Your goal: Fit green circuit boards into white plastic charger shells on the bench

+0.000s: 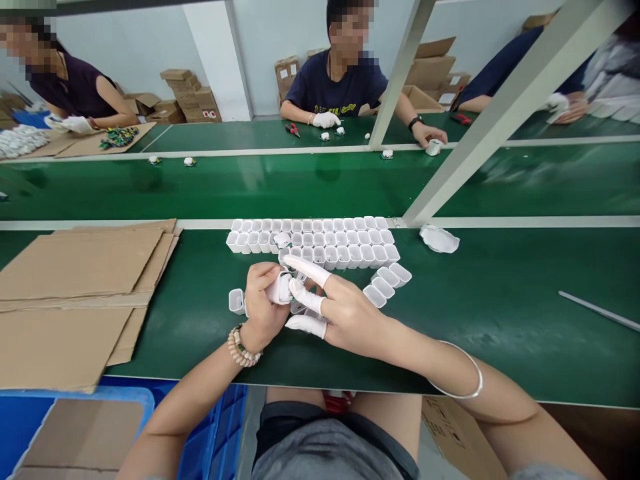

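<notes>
My left hand (264, 301) is closed around a small white plastic cup (279, 288), tilted with its mouth to the right. At that mouth, my right hand (334, 305) presses with its middle finger, while two other fingers stretch past on either side. White finger cots cover these fingertips. A bit of green shows there, but what the right fingers pinch is mostly hidden. Beyond my hands stand rows of white cups (345, 239) with their mouths up. A small white part (283, 240) lies on top of them. Another cup (237, 301) stands left of my left hand.
Several cups (387, 285) sit apart at the right. Flattened cardboard (75, 267) covers the left of the green table. A white crumpled piece (440, 238) and a grey strip (597, 310) lie right. A slanted post (500, 120) rises beyond; co-workers sit across the green belt (250, 187).
</notes>
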A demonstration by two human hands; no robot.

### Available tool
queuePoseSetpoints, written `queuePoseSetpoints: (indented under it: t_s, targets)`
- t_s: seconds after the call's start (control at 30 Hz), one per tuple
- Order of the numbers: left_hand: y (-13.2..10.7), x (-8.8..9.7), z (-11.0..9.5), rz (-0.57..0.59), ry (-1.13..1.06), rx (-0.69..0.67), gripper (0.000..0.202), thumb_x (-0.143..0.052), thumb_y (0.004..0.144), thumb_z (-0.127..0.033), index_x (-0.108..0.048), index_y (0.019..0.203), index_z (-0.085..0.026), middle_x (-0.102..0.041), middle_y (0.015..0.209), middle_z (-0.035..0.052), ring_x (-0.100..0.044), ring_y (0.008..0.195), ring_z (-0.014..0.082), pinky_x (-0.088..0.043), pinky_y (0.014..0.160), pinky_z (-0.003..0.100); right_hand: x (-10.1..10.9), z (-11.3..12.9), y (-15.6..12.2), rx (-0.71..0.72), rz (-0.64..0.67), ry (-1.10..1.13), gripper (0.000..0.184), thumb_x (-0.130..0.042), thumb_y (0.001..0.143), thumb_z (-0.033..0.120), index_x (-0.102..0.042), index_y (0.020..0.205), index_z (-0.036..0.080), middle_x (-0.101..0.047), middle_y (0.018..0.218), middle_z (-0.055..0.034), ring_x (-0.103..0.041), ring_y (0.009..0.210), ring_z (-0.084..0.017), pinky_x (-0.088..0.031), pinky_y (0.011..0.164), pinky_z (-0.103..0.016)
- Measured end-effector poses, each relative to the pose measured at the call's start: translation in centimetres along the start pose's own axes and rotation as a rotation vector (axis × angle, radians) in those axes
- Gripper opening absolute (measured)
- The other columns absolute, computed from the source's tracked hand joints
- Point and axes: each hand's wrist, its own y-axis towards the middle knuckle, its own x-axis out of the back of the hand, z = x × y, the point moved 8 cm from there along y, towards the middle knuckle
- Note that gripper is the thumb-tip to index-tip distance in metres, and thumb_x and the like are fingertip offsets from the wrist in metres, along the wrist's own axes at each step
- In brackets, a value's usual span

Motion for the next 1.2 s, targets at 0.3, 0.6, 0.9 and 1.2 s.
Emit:
queuePoseSetpoints:
  t_s: [0.3,0.6,0.9,1.2]
  targets:
    - [-0.2,-0.2,0.6,-0.013,-0.098,0.042,0.051,-0.084,0.073,-0.026,-0.054,0.115,-0.025,-0.063,0.101,0.0006,-0.065,0.088,0.0169,-0.053,0.074,0.032,-1.2,-0.3,0.0,-0.041,0.065,-0.026,0.035,-0.063,0.093,0.038,-0.069,0.110,0.007,-0.051,0.141,-0.0295,-0.070,0.094,-0.028,-0.061,0.078,-0.047]
    - [-0.6,-0.8,0.8,0.003,-0.233,0.159,0.044,-0.078,0.081,-0.027,-0.049,0.115,-0.026,-0.060,0.095,0.0001,-0.064,0.086,0.0153,-0.054,0.070,0.029,0.9,-1.4,-0.1,-0.101,-0.205,0.266,0.015,-0.066,0.091,0.027,-0.072,0.102,0.019,-0.053,0.140,-0.0160,-0.066,0.077,-0.015,-0.062,0.073,-0.038]
    - [-1.3,-1.3,1.0,0.056,-0.169,0.135,0.045,-0.074,0.082,-0.022,-0.047,0.117,-0.028,-0.058,0.102,0.0006,-0.063,0.089,0.0150,-0.053,0.073,0.030,-0.9,-2.1,-0.3,-0.199,-0.135,0.396,0.015,-0.068,0.089,0.026,-0.074,0.101,0.019,-0.052,0.140,-0.0154,-0.069,0.094,-0.022,-0.063,0.078,-0.040]
    - [-1.8,-1.1,1.9,0.020,-0.187,0.229,0.050,-0.076,0.081,-0.032,-0.043,0.117,-0.029,-0.055,0.108,0.0032,-0.062,0.093,0.0175,-0.052,0.069,0.030,-0.4,-0.6,0.0,0.009,-0.148,0.136,0.024,-0.057,0.096,0.029,-0.073,0.111,0.019,-0.056,0.137,-0.0181,-0.068,0.088,-0.021,-0.061,0.076,-0.041]
